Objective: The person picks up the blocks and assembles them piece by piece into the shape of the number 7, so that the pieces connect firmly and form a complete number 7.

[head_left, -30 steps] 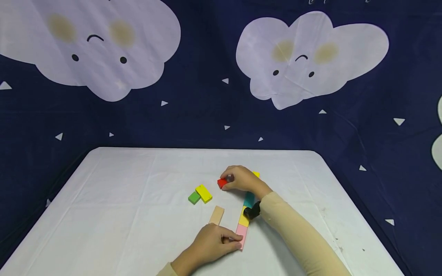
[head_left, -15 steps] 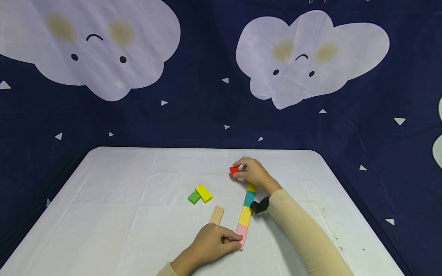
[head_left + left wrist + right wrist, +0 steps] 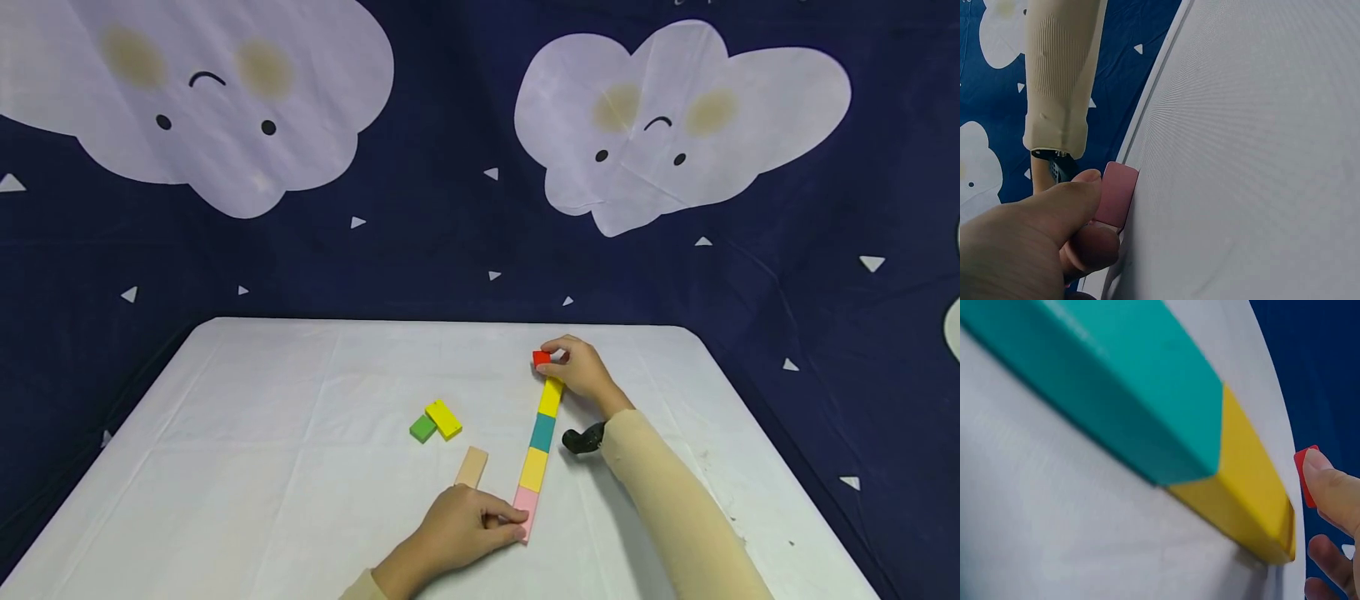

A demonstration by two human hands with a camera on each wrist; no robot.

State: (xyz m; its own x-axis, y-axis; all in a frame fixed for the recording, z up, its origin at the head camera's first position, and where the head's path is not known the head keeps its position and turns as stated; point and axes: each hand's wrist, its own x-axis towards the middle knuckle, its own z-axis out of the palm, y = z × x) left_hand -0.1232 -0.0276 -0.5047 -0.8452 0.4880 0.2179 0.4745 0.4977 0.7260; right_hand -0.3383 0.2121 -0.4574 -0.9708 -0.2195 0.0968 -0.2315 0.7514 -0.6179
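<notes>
Red block (image 3: 542,359) at the row's (image 3: 542,432) far end, pinched by the right hand (image 3: 588,372)

On the desk (image 3: 300,500), the row runs towards 1 o'clock from the pink block (image 3: 525,503) to the far yellow block (image 3: 551,398). The red block is held at about 11 o'clock from that yellow, a gap between them; the left hand (image 3: 459,527) pinches the pink block's near end. At 12 o'clock from the left hand lies a tan block (image 3: 472,467), partly hidden. The step in hand looks like lengthening the row; the next move seems to call for drawing the red block square against the yellow without nudging the rest
</notes>
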